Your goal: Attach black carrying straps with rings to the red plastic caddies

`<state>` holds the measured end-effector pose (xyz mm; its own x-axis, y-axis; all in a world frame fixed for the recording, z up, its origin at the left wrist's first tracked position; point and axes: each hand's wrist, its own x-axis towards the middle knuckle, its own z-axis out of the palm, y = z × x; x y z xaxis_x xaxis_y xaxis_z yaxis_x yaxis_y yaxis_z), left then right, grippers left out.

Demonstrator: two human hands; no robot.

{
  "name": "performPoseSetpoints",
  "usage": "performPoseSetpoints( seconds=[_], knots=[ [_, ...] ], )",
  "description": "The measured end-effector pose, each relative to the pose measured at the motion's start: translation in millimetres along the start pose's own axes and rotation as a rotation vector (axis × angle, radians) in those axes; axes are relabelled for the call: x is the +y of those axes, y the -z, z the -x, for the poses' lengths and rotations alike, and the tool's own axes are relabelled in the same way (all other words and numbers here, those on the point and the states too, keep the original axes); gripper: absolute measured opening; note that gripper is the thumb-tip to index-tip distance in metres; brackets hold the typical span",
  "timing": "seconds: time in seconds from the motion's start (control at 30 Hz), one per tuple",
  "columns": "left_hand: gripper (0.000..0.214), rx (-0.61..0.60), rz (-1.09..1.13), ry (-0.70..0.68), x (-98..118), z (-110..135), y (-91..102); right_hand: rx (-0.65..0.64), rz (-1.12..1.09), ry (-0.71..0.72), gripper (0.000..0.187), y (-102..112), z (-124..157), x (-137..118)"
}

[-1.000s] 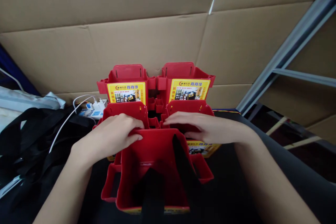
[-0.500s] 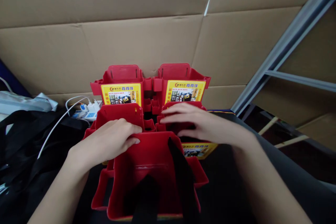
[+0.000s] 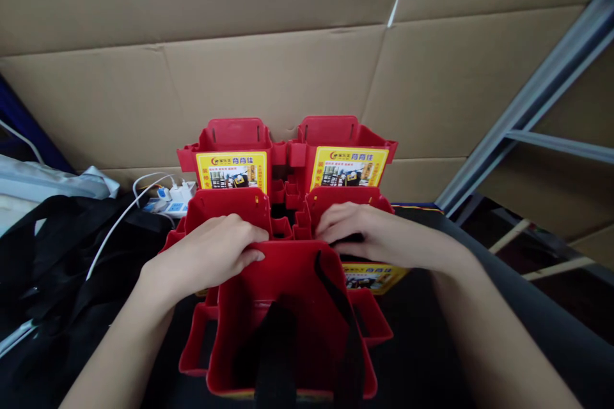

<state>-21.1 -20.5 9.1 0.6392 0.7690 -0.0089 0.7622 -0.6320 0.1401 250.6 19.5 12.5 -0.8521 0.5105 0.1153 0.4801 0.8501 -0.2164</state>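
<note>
A red plastic tool box [image 3: 283, 268] stands nearest me, its open top facing me. A black strap [image 3: 330, 291] runs through a slot in its back wall and down inside. My left hand [image 3: 225, 252] pinches the top edge of that wall at the left, thumb inside and fingers behind. Just behind the wall's right corner is my right hand [image 3: 355, 230], fingers curled down and closed; whatever is between them is hidden. It is over a second red box [image 3: 369, 198] with a yellow label. Another red box [image 3: 228, 204] is behind my left hand.
Two more red boxes with yellow labels [image 3: 231, 169] stand at the back against a cardboard wall [image 3: 268, 83]. On the left are black straps [image 3: 57, 255], a white cable and a power strip [image 3: 173, 201]. A metal frame [image 3: 527, 102] rises at the right.
My right hand has lowered behind the front box's wall and its fingers have curled in. The left hand keeps its hold. The whole view has shifted slightly.
</note>
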Motion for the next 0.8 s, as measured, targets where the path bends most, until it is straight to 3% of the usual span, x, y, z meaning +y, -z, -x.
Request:
performPoseSetpoints(
  seconds=[0.07,0.13,0.2,0.27,0.33,0.4,0.47,0.6,0.63,0.67,0.73,0.8],
  knots=[
    [0.02,-0.005,0.0,0.004,0.2,0.7,0.4,0.033,0.096,-0.2,0.021,-2.0,-0.2,10.6],
    [0.02,0.001,-0.01,0.013,0.7,1.3,0.9,0.196,0.321,-0.597,0.021,0.4,10.5,28.1],
    [0.02,0.016,-0.019,0.024,1.5,1.5,1.2,0.262,0.401,-0.739,0.022,3.8,22.1,38.7],
    [0.02,0.015,-0.024,0.025,2.2,1.1,1.4,0.258,0.353,-0.564,0.033,3.7,23.5,34.6],
    [0.02,0.0,-0.024,0.02,2.5,0.5,1.3,0.208,0.251,-0.234,0.045,-1.1,12.4,20.4],
    [0.02,-0.012,-0.018,0.017,2.1,0.1,1.1,0.119,0.162,0.018,0.03,-7.0,-2.2,8.7],
    [0.02,-0.008,-0.011,0.019,1.4,0.4,0.8,0.072,0.157,0.022,0.019,-8.8,-8.3,9.6],
    [0.019,0.01,-0.021,0.029,0.4,1.5,0.2,0.248,0.393,-0.562,0.019,1.9,12.7,32.7],
    [0.019,0.013,-0.025,0.031,0.4,1.7,0.1,0.287,0.411,-0.599,0.022,4.5,18.1,34.0],
    [0.019,0.018,-0.027,0.032,0.6,1.7,0.1,0.3,0.396,-0.554,0.028,5.9,20.6,31.6],
    [0.019,0.015,-0.023,0.026,1.0,1.7,0.2,0.234,0.271,-0.279,0.039,4.2,15.8,18.0],
    [0.02,0.006,-0.012,0.018,1.6,1.6,0.4,0.079,0.112,-0.039,0.027,-0.5,3.6,2.9]
  ],
)
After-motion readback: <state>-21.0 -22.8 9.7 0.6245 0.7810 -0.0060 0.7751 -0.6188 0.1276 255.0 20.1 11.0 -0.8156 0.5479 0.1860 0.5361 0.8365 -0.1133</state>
